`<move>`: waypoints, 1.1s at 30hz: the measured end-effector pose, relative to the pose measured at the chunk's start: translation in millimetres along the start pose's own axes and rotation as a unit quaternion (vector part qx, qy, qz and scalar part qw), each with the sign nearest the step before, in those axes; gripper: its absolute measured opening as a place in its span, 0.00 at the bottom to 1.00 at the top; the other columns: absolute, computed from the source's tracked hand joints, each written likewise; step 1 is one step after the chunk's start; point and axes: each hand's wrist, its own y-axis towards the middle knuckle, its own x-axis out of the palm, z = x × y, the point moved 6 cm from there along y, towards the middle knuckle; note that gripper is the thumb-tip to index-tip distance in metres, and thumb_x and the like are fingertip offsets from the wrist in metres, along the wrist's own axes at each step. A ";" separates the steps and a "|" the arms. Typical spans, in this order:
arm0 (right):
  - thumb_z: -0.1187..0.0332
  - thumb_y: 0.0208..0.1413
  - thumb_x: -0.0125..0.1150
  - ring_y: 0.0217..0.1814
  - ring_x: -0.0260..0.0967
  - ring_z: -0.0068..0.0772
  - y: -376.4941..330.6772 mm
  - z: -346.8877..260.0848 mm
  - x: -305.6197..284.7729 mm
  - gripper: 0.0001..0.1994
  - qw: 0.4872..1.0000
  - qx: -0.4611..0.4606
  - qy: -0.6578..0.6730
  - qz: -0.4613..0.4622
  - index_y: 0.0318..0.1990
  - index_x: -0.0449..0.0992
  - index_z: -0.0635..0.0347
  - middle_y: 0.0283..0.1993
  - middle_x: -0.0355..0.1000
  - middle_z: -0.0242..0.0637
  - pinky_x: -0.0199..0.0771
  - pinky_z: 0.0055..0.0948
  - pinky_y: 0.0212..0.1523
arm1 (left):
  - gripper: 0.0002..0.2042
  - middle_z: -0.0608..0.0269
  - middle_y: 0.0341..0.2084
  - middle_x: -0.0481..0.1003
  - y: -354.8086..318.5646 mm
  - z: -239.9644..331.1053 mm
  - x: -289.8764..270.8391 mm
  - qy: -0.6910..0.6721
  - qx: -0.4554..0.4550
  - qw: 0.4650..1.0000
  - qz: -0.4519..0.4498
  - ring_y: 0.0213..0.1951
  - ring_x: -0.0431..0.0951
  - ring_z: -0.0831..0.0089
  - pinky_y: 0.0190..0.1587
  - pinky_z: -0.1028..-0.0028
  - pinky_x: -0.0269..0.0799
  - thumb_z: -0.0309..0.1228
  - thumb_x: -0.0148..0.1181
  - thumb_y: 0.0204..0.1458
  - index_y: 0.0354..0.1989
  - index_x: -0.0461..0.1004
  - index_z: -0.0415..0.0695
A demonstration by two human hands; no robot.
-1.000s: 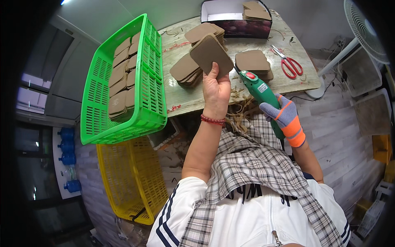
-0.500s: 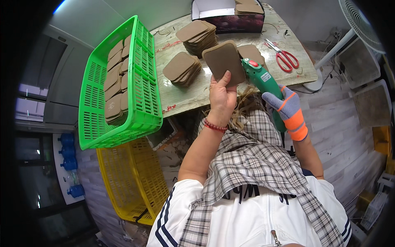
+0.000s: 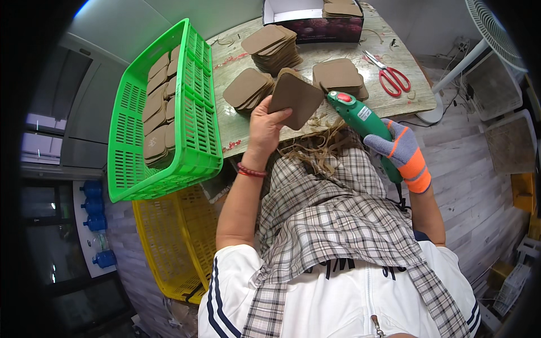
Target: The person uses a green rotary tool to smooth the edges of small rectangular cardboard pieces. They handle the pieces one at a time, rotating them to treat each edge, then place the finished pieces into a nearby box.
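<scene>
Bare and wearing a red bead bracelet, my left hand (image 3: 267, 127) pinches a brown rounded-corner pad (image 3: 297, 100) by its lower left side, tilted above the table edge. My right hand (image 3: 399, 149), in a grey and orange glove, wraps round a green handheld electric cutter (image 3: 358, 115) with a red button. The cutter's head sits close to the pad's right corner; whether they touch I cannot tell. Thin brown trimmings (image 3: 318, 147) hang over the table edge and my checked apron. Stacks of like pads stand beyond: a tall stack (image 3: 270, 45), a left stack (image 3: 247, 90) and a right stack (image 3: 338, 76).
Red-handled scissors (image 3: 391, 79) lie on the table's right side. At the back, a dark patterned box (image 3: 315, 29) holds more pads. On the left stands a green crate (image 3: 194, 112) with rows of pads, above a yellow crate (image 3: 169, 242). A white fan (image 3: 496, 28) stands at right.
My left hand has moved left and down with the pad, which is now tilted and apart from the right stack. The cutter has shifted slightly down and left.
</scene>
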 end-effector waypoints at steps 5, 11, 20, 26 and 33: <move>0.60 0.43 0.72 0.22 0.65 0.14 0.5 4.4 11.8 0.21 1.000 0.006 0.017 -0.020 0.38 0.74 0.68 0.22 0.70 0.30 0.65 0.17 0.22 | 0.15 0.60 0.38 0.77 -2.1 18.9 -10.7 0.079 -0.064 0.994 -0.029 0.37 0.77 0.75 0.41 0.75 0.75 0.13 0.57 0.46 0.45 0.72 0.36; 0.61 0.44 0.71 0.23 0.65 0.14 2.2 -2.7 23.3 0.21 0.999 0.003 0.029 -0.023 0.40 0.74 0.68 0.25 0.71 0.29 0.65 0.16 0.24 | 0.16 0.60 0.36 0.77 -16.9 8.5 -9.3 0.086 -0.141 0.985 -0.043 0.36 0.78 0.76 0.39 0.76 0.75 0.13 0.58 0.45 0.45 0.72 0.35; 0.63 0.44 0.71 0.23 0.64 0.14 7.3 -2.5 28.9 0.20 0.996 0.030 0.041 -0.072 0.41 0.74 0.68 0.24 0.71 0.29 0.64 0.16 0.23 | 0.14 0.66 0.31 0.76 -16.0 37.8 -19.4 0.265 -0.084 0.959 -0.055 0.33 0.75 0.80 0.39 0.80 0.70 0.15 0.61 0.43 0.40 0.72 0.38; 0.62 0.44 0.71 0.21 0.64 0.14 6.6 -1.3 37.9 0.21 0.994 0.034 0.042 -0.099 0.41 0.74 0.68 0.23 0.70 0.29 0.63 0.15 0.21 | 0.12 0.67 0.28 0.76 -14.5 67.0 -35.5 0.245 0.005 0.969 0.024 0.30 0.75 0.80 0.36 0.81 0.70 0.16 0.65 0.41 0.33 0.72 0.41; 0.60 0.45 0.70 0.22 0.64 0.13 4.8 0.7 46.7 0.21 0.990 0.031 0.035 -0.130 0.42 0.74 0.66 0.24 0.70 0.29 0.64 0.15 0.22 | 0.09 0.66 0.27 0.78 -11.5 66.0 -40.9 0.227 -0.022 0.974 0.007 0.29 0.75 0.81 0.35 0.81 0.71 0.17 0.65 0.41 0.31 0.75 0.40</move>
